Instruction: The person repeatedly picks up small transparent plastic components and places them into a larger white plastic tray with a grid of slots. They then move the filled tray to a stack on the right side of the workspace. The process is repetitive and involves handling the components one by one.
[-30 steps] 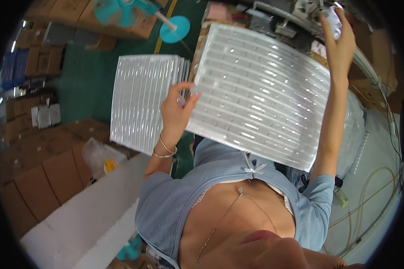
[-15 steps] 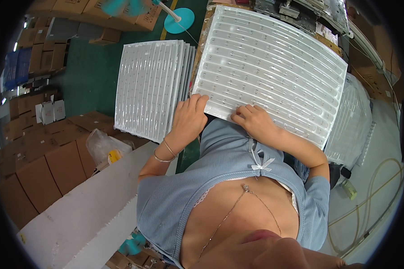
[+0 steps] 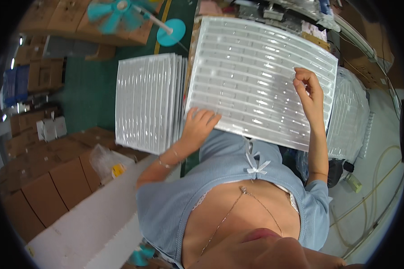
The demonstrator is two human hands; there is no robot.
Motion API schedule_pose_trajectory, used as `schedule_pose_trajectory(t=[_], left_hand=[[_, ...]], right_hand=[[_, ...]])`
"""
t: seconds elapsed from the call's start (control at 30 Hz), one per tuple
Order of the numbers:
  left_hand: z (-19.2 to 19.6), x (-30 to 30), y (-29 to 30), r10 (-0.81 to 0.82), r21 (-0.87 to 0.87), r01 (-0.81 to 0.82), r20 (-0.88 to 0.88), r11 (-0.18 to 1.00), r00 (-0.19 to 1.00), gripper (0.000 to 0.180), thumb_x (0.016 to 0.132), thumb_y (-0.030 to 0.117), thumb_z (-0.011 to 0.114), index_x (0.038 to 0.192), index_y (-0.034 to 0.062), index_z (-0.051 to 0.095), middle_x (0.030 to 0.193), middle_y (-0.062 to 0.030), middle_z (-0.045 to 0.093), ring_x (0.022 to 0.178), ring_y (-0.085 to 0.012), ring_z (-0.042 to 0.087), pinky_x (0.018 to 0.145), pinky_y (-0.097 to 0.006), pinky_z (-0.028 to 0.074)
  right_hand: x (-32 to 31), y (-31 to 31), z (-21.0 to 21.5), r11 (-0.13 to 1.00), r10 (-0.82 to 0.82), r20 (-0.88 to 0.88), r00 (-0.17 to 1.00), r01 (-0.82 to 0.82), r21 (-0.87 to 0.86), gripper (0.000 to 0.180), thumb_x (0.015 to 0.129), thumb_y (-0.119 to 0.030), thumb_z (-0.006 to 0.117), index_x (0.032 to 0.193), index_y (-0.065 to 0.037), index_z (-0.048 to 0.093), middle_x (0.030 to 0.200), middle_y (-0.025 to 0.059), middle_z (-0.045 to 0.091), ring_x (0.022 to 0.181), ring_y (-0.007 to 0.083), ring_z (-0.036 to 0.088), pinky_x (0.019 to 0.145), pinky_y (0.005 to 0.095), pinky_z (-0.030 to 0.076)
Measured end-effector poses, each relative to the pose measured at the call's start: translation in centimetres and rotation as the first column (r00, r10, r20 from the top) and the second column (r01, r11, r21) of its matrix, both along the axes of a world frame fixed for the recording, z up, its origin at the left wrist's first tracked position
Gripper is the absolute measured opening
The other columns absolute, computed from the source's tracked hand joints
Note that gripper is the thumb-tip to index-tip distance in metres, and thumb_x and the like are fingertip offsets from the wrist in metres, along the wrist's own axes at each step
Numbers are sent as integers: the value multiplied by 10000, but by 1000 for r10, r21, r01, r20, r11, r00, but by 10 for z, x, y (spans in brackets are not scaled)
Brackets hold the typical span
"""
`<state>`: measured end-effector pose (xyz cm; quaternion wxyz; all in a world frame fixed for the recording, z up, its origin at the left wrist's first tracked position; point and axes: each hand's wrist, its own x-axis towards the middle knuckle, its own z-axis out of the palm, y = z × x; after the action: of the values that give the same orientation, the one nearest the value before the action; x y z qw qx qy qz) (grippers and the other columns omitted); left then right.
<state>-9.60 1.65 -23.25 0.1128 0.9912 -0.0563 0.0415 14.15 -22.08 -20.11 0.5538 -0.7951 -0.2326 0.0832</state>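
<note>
A large white ribbed sheet or tray (image 3: 256, 85) lies across the work surface in front of me, with shiny rows and small dark marks along them. My left hand (image 3: 199, 127) rests at its near left corner, fingers spread over the edge. Above the right part of the tray, my right hand (image 3: 310, 89) is lifted with its fingers curled toward the thumb. Whatever those fingertips may hold is too small to make out. To the left stands a stack of similar ribbed trays (image 3: 143, 103), leaning on edge.
A plastic-wrapped pile of trays (image 3: 349, 116) stands at the right. Beyond the work surface is metal machinery (image 3: 274, 14). A turquoise fan (image 3: 121, 13) stands far left, near cardboard boxes (image 3: 45, 188). A white board-like surface (image 3: 85, 224) lies at lower left.
My right hand has left the near edge and moved right and farther out over the tray. My left hand stays at the left corner. The whole view has shifted slightly.
</note>
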Motion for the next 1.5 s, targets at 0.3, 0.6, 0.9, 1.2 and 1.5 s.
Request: schedule_pose_trajectory(t=[0.3,0.6,0.9,1.2,1.5], left_hand=[[56,131,29,221,-398,-65,359,915,907,331,722,100,701,1035,28,622,1027,-118,606,944,-289,549,845,-370,392],[93,385,6,26,128,-171,722,977,691,421,824,444,580,1084,117,627,896,-57,593,893,-234,500,801,-411,312],[101,300,-2,113,-172,26,750,985,652,234,757,216,690,970,128,645,742,9,571,769,-168,498,762,-349,310],[74,160,15,331,-513,-95,391,853,859,237,769,131,687,993,69,639,799,-28,596,702,-146,512,771,-293,369],[38,103,46,434,-962,23,-101,-272,895,240,927,183,473,1080,13,547,967,-117,603,797,-154,572,720,-280,484]], right_hand=[[33,-4,16,994,-110,43,993,110,-13,190,810,-94,659,980,-53,584,1076,49,602,826,153,568,646,249,484],[100,7,31,959,-279,303,911,248,138,199,826,-57,624,1024,-43,600,1079,69,589,903,163,613,675,247,518],[184,100,67,918,-193,902,386,396,27,166,789,-213,663,932,-131,638,846,38,637,741,226,603,670,358,428],[204,112,55,840,-153,911,383,536,-84,330,798,-311,646,1092,-170,599,990,50,628,926,238,586,779,391,403],[23,12,12,932,239,533,812,-37,-361,311,792,-203,663,1079,-103,595,984,83,594,878,269,590,720,363,473]])
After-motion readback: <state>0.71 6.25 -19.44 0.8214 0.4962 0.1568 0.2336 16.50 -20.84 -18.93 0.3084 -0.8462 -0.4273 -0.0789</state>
